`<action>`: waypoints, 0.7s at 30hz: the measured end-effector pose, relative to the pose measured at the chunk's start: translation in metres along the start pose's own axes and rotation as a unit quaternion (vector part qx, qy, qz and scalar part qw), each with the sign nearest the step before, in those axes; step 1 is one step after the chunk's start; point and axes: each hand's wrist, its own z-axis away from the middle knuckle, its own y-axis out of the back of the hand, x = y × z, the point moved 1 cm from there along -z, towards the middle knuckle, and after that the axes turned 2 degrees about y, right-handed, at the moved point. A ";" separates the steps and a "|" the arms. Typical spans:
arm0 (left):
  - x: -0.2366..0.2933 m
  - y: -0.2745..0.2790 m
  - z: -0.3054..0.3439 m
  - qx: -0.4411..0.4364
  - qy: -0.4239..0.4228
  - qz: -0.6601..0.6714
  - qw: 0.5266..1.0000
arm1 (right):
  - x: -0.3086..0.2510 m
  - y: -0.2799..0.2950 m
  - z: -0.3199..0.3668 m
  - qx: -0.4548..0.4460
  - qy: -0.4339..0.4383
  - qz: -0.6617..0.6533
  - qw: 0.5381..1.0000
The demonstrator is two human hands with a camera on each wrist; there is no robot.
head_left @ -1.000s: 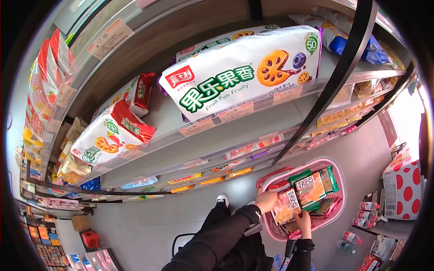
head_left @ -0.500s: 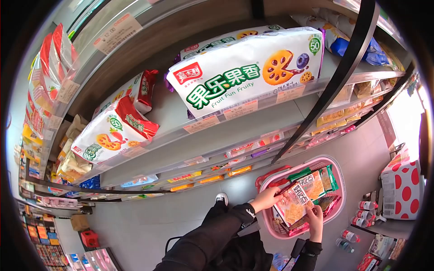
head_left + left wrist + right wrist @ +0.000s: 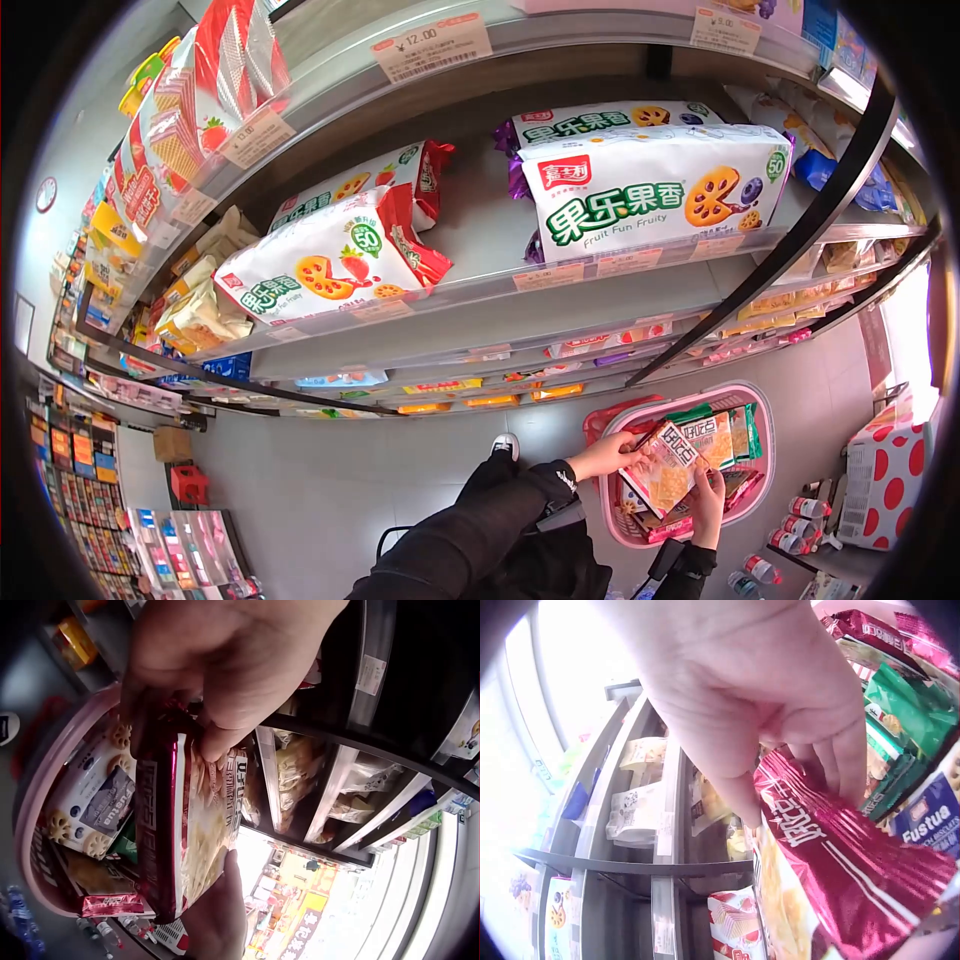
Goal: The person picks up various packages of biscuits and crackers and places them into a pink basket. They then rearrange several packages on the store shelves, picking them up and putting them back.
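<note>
Both hands hold a red-and-white cracker packet (image 3: 668, 470) over a pink shopping basket (image 3: 768, 430). My left hand (image 3: 605, 455) pinches its upper left end, and in the left wrist view the thumb of that left hand (image 3: 225, 675) lies on the printed face. At the opposite end my right hand (image 3: 708, 505) grips it; the right wrist view shows this right hand (image 3: 765, 705) around the shiny red wrapper (image 3: 847, 862). Behind it in the basket lie a green-edged cracker packet (image 3: 712, 436) and a white-and-blue Fustua biscuit pack (image 3: 90, 799).
A store shelf (image 3: 480, 270) curves across the front, with white Fruit Fun Fruity biscuit packs (image 3: 650, 190) and price labels. On the floor at right stand a red-dotted box (image 3: 885, 485) and several bottles (image 3: 795, 530). A black shelf post (image 3: 770, 255) rises near the basket.
The head view has turned, so the shelf packs sit further right and lower. Between both hands, the cracker packet has tilted more steeply and shifted slightly right in the view.
</note>
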 end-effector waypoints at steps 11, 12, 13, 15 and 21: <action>-0.006 0.001 0.011 0.012 -0.002 -0.064 0.998 | 0.033 0.019 0.001 -0.041 -0.054 -0.012 0.998; -0.005 0.002 0.014 0.008 0.000 -0.099 0.995 | 0.033 0.018 0.003 -0.044 -0.057 -0.021 0.997; -0.006 0.002 0.016 0.007 0.001 -0.099 0.995 | 0.034 0.017 0.005 -0.043 -0.057 -0.022 0.997; -0.006 0.003 0.016 0.005 0.027 -0.094 0.995 | 0.033 0.012 0.008 -0.025 -0.076 -0.013 0.997; -0.016 0.005 0.018 0.016 0.040 -0.086 0.995 | 0.039 0.010 0.007 -0.021 -0.057 0.020 0.998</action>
